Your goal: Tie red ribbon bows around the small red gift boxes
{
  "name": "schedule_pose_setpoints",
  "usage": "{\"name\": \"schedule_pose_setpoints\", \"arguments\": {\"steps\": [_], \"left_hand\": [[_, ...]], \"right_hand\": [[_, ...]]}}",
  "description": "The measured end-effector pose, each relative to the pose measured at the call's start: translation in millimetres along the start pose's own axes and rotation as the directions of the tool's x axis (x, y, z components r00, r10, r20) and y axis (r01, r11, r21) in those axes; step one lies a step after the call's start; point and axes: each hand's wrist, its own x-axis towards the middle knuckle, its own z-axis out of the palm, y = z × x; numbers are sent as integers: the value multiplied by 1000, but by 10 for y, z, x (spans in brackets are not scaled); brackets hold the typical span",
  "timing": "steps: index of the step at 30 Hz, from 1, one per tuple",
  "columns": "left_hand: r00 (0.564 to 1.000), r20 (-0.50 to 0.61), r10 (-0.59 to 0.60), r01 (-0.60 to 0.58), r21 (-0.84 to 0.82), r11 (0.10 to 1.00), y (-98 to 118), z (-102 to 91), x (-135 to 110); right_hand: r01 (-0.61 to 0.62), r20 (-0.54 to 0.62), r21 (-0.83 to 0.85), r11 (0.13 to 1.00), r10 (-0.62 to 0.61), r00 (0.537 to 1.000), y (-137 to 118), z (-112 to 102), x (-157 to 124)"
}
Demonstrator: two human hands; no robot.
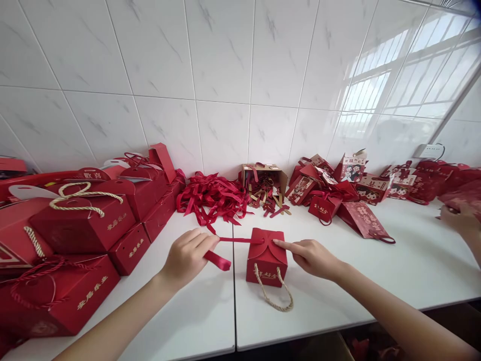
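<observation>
A small red gift box [266, 256] with a beige rope handle [273, 296] stands on the white table [319, 311] in front of me. A red ribbon [240, 240] runs from its closed top to the left. My left hand [188, 256] pinches that ribbon, whose loose end [218, 260] hangs below my fingers. My right hand [310, 256] rests at the box's right side, its index finger stretched out onto the box top, the other fingers curled.
Large red boxes [82, 220] with rope handles are stacked at the left. A heap of red ribbons [212, 198] and an open cardboard carton [265, 180] lie at the wall. Folded red bags [330, 190] lie at the right. Another person's hand [460, 220] works at the far right.
</observation>
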Motion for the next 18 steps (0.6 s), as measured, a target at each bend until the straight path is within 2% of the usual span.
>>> {"name": "schedule_pose_setpoints", "arguments": {"steps": [3,6,10,14,18], "left_hand": [[999,-48,-12,14,24,1000,-112,-146,-65],[988,-68,-136,137,0,991,-201,-260,-204],[954,14,-298,298,-20,954,-222,-324,-455],[939,83,-334,339,-50,940,-185,-334,-613],[945,110,-309,318,-77,945,-175,-306,-623]], "right_hand": [[54,-28,52,997,-52,998,-145,118,125],[103,-54,86,991,-99,994,-318,204,301],[189,-89,90,978,-181,979,-460,281,461],[215,-142,32,976,-208,968,-379,236,412],[225,-200,-31,974,-227,953,-216,56,241]]}}
